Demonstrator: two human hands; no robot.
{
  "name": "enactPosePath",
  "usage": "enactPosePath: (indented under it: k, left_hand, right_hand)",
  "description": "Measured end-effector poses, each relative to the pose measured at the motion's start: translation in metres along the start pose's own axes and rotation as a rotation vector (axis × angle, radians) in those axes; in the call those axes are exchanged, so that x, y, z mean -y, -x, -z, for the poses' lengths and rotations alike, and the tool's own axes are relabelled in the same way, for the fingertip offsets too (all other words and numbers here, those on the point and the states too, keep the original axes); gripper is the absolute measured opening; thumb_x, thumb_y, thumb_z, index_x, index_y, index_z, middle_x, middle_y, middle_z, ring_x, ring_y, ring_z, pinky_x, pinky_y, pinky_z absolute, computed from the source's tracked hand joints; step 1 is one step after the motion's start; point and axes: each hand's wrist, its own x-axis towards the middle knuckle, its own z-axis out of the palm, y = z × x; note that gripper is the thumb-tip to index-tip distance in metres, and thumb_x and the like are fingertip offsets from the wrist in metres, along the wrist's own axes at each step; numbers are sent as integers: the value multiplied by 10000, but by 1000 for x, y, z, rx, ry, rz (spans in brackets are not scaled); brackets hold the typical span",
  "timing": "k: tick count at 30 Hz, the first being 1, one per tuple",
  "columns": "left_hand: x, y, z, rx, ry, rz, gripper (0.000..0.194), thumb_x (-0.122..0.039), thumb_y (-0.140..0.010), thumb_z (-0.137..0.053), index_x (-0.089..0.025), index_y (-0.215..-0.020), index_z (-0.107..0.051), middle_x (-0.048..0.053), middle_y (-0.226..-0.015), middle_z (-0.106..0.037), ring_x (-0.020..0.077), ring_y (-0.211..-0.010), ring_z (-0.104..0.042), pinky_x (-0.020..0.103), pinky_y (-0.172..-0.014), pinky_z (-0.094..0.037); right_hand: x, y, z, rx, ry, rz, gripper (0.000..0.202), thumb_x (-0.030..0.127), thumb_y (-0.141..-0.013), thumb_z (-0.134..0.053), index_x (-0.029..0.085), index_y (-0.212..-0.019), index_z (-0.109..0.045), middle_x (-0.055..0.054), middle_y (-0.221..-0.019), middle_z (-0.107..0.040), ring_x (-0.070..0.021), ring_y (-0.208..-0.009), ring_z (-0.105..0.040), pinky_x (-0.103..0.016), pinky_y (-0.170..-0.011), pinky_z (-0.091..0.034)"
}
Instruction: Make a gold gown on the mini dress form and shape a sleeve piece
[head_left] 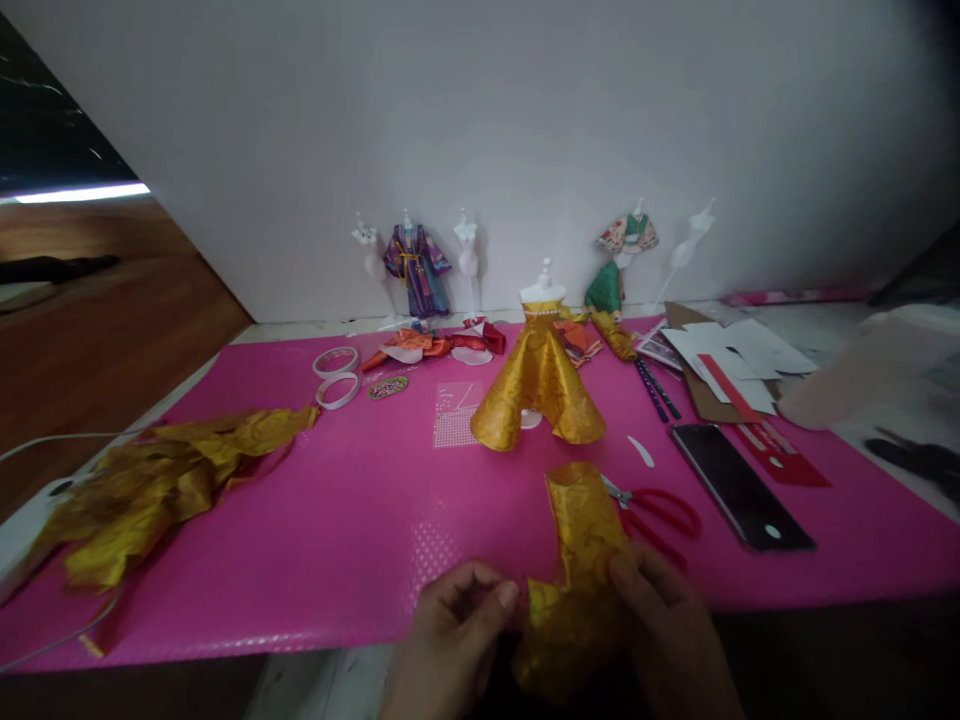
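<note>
At the table's front edge my right hand (670,612) pinches a piece of gold fabric (589,530), thumb on top. The piece has a wide strip reaching up and a notch on its left side. Just left of it, my left hand (459,628) is closed, thumb against the bent fingers; whatever lies between them is too small to make out. Beyond the fabric stands a dress form (547,285) wearing a gold dress (534,375) with a row of pearl-like beads at the top. Red-handled scissors (660,505) lie partly behind the fabric and my right hand.
Crumpled gold fabric (172,480) covers the left side. Tape rolls (339,390), a small beaded tin (388,387) and a bead sheet (456,415) lie mid-table. A phone (739,485) and paper cards (720,355) are at right. Small dress forms (466,250) line the wall.
</note>
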Motion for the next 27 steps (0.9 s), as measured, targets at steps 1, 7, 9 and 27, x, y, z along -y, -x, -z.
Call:
enactPosePath:
  k: [1,7,9,27]
  left_hand:
    - [-5,1,1,-52,-68,-121,378,-518,-782,-690,-177,-662,-583,-36,-587,-517,81,-509,-455,181,-481,-347]
    - [-19,1,-10,-124,-482,-505,83,-287,-820,-674,-216,-847,-706,19,-873,-552,104,-621,-518,201,-518,-394]
    - [-18,1,-14,-125,-517,-526,65,-270,-804,-690,-205,-808,-692,12,-849,-547,100,-598,-515,205,-519,-408]
    - [-22,2,-15,-141,-641,-601,123,-249,-886,-589,-181,-838,-679,57,-898,-584,135,-696,-583,219,-555,-451]
  right_hand:
    - [-1,0,-1,-2,3,15,286,393,-725,-805,198,-637,-616,3,-647,-581,-146,-602,-553,-251,-568,-491]
    - [-5,1,-7,62,83,58,217,413,-768,-762,221,-689,-697,-19,-726,-656,-183,-681,-603,-280,-637,-519]
    - [-6,1,-8,68,81,65,206,402,-776,-757,226,-685,-703,-10,-725,-658,-177,-687,-604,-272,-644,-515]
    - [-7,3,-11,64,90,27,226,396,-747,-779,213,-652,-685,-21,-758,-663,-191,-713,-605,-303,-697,-529]
